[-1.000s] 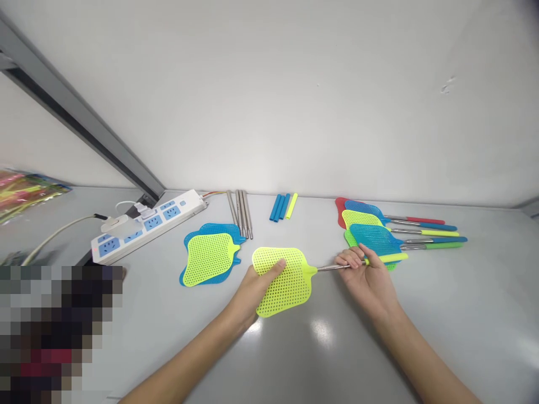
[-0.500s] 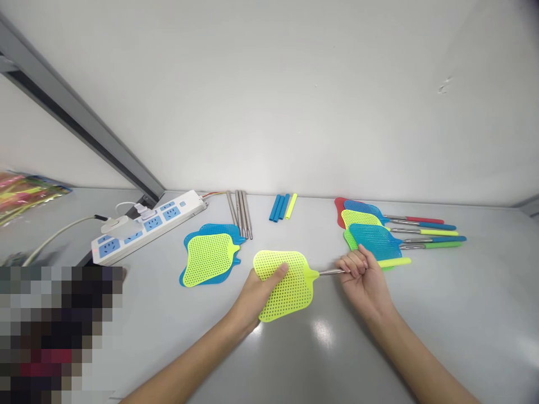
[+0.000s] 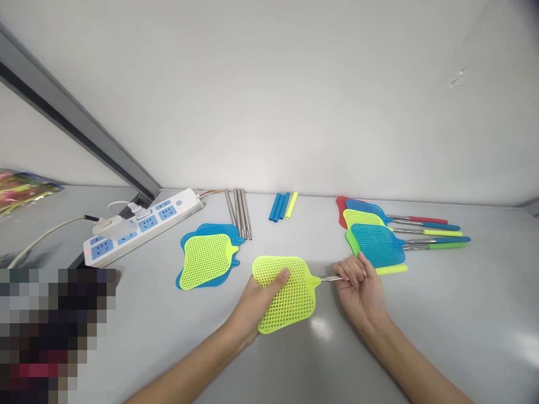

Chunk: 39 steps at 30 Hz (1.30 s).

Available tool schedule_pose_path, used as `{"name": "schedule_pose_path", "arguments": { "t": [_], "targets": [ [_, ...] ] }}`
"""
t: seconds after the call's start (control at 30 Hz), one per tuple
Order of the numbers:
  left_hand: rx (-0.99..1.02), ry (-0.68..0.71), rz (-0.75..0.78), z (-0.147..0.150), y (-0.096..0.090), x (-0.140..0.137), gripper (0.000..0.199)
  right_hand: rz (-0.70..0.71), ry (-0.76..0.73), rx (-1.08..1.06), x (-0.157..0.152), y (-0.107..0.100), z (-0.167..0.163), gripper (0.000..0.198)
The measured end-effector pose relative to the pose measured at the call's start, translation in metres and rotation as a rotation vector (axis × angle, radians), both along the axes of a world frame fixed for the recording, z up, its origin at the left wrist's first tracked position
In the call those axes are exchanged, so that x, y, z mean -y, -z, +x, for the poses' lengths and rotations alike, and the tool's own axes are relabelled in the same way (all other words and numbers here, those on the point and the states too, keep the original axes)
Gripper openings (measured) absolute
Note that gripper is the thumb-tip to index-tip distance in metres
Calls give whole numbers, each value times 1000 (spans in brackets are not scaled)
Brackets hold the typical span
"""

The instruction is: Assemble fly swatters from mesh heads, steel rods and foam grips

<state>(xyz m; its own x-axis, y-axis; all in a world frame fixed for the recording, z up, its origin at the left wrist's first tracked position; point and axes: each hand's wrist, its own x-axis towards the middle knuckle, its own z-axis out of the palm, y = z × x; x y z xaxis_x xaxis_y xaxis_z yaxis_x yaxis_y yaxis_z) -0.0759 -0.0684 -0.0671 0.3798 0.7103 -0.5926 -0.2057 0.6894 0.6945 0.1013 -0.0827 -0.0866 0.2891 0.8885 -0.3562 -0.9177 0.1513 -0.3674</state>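
Observation:
A yellow fly swatter [image 3: 292, 303] with a metal shaft and yellow grip is held level between my two hands. My left hand [image 3: 252, 306] pinches its perforated head, thumb on top and the other fingers hidden beneath. My right hand [image 3: 362, 289] wraps its fingers around the shaft, and the yellow grip sticks out past it to the right. Just behind that hand lies a fanned row of whole swatters, with a blue swatter [image 3: 377, 244] on top. Left of my left hand, a loose yellow swatter head [image 3: 206, 261] rests on blue swatter heads [image 3: 217, 229].
Several metal rods [image 3: 242, 216] lie near the wall, beside blue grip tubes [image 3: 280, 207] and one yellow tube [image 3: 292, 205]. A white power strip [image 3: 143, 227] with plugs and cables stands at left. Farther left are plastic-wrapped items [image 3: 25, 191] behind a metal post [image 3: 80, 112].
The held swatter and both hands have shifted slightly toward me, with the grips unchanged. The camera view has moved a little; the things on the table lie as before.

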Motion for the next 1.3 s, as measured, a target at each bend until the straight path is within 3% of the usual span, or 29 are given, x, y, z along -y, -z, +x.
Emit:
{"name": "schedule_pose_path", "arguments": {
  "t": [0.67,1.3],
  "targets": [
    [-18,-2,-29,6,-5,3,40,-10,-66,-42,12,-1,-24,39],
    [73,69,-13,4,-2,-3,43,-3,-162,-66,8,-9,-11,39]
  ]
}}
